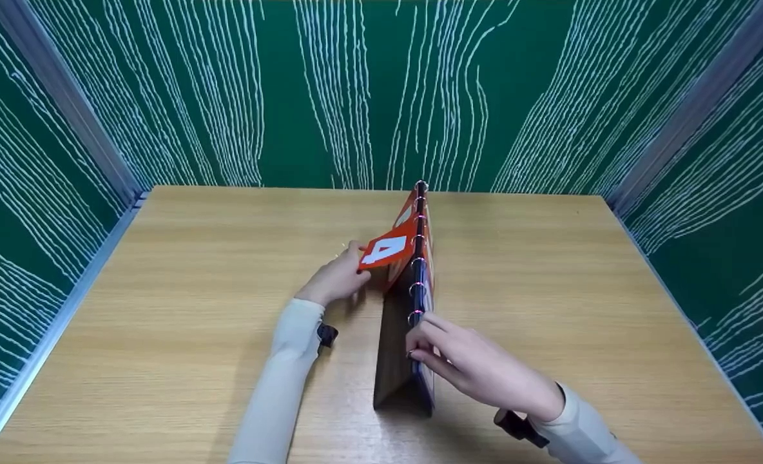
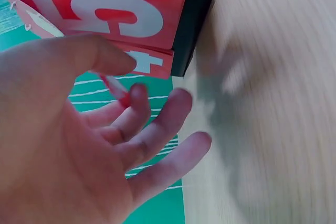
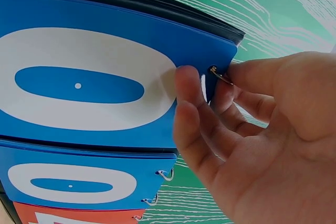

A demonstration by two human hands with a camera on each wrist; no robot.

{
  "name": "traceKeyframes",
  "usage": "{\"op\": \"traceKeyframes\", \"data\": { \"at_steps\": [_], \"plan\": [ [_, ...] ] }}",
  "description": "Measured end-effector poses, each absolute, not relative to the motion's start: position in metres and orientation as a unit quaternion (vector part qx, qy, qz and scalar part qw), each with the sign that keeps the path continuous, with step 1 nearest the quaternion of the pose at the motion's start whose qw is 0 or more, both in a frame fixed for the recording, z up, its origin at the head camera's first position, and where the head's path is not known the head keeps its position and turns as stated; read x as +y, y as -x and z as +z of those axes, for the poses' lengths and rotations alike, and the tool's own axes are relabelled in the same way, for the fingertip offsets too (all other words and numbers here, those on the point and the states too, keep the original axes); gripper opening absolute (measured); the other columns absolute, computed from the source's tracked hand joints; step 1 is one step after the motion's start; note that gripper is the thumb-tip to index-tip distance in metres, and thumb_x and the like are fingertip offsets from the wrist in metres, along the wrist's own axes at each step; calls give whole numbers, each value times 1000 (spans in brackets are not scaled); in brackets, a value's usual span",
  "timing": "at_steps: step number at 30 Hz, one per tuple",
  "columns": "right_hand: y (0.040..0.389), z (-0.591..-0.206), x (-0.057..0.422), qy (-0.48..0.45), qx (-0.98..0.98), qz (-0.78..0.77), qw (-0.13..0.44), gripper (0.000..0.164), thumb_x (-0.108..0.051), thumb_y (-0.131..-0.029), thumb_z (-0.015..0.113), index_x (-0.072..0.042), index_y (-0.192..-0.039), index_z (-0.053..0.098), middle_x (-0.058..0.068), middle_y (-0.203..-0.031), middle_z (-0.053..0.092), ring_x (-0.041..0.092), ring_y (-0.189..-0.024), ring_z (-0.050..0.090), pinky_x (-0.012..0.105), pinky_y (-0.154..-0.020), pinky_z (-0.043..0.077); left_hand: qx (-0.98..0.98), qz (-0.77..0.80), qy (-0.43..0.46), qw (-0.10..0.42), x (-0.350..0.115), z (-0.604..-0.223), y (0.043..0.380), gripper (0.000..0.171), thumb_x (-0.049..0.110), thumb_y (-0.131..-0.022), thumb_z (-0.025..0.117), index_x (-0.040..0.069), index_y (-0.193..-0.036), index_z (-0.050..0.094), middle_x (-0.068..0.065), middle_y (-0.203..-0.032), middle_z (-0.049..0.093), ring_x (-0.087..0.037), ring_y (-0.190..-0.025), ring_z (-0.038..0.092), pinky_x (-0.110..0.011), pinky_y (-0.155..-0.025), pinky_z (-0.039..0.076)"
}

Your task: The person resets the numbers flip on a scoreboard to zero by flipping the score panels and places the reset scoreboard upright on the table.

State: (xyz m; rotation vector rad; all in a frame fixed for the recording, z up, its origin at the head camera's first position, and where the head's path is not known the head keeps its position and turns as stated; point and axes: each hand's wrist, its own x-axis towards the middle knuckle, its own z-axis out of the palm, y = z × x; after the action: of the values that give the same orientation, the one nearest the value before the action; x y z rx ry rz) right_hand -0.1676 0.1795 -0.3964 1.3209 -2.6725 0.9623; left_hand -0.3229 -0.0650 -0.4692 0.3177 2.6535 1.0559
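Observation:
A tabletop flip scoreboard (image 1: pixel 397 367) stands like a tent on the table, its ringed top edge running away from me. On its left side, my left hand (image 1: pixel 339 277) pinches the outer end of a red card (image 1: pixel 388 248) with a white 4, lifted away from the board. In the left wrist view this card's edge (image 2: pixel 114 87) is seen near the fingers, and another red card (image 2: pixel 121 17) shows a 5. My right hand (image 1: pixel 465 361) grips the near end of the top edge, fingertips on a blue card (image 3: pixel 79 77) with a white 0, beside a metal ring (image 3: pixel 222 77).
Smaller blue cards (image 3: pixel 71 185) with a 0 hang beside the large one, and a red card (image 3: pixel 31 213) follows. The wooden table (image 1: pixel 194 309) ends at green walls (image 1: pixel 394 96) with white wavy lines. Wrist cameras are strapped to both sleeves.

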Motion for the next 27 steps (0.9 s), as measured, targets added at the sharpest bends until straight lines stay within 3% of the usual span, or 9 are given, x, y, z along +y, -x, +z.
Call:
{"op": "traceKeyframes", "data": {
  "at_steps": [8, 14, 22, 27],
  "plan": [
    [167, -397, 179, -432, -850, 299, 24, 3, -17, -103, 58, -19, -106, 59, -9, -98, 55, 1, -81, 55, 18, -72, 51, 928, 360, -59, 79, -74, -460, 325, 51, 27, -104, 54, 14, -148, 32, -9, -149, 53, -24, -110, 61, -32, -77, 53],
    [168, -397, 179, -440, -845, 303, 29, 3, -15, -104, 58, -17, -105, 59, -7, -96, 56, 2, -81, 54, 18, -72, 50, 924, 377, -49, 39, -79, -451, 326, 50, 25, -104, 55, 14, -148, 34, -8, -151, 51, -25, -110, 60, -36, -88, 53],
    [168, -397, 178, -439, -844, 308, 18, 3, -17, -104, 57, -16, -106, 59, -6, -95, 57, 2, -82, 54, 19, -73, 52, 909, 415, -38, -18, -77, -434, 322, 48, 17, -103, 55, 13, -146, 36, -9, -150, 45, -26, -116, 58, -37, -91, 56],
    [169, -397, 179, -432, -847, 310, 7, 3, -17, -104, 57, -16, -106, 59, -6, -94, 57, 2, -82, 55, 20, -74, 53, 894, 444, -35, -48, -74, -423, 317, 43, 16, -105, 52, 15, -145, 38, -8, -150, 42, -26, -124, 55, -39, -105, 54]
  ]
}}
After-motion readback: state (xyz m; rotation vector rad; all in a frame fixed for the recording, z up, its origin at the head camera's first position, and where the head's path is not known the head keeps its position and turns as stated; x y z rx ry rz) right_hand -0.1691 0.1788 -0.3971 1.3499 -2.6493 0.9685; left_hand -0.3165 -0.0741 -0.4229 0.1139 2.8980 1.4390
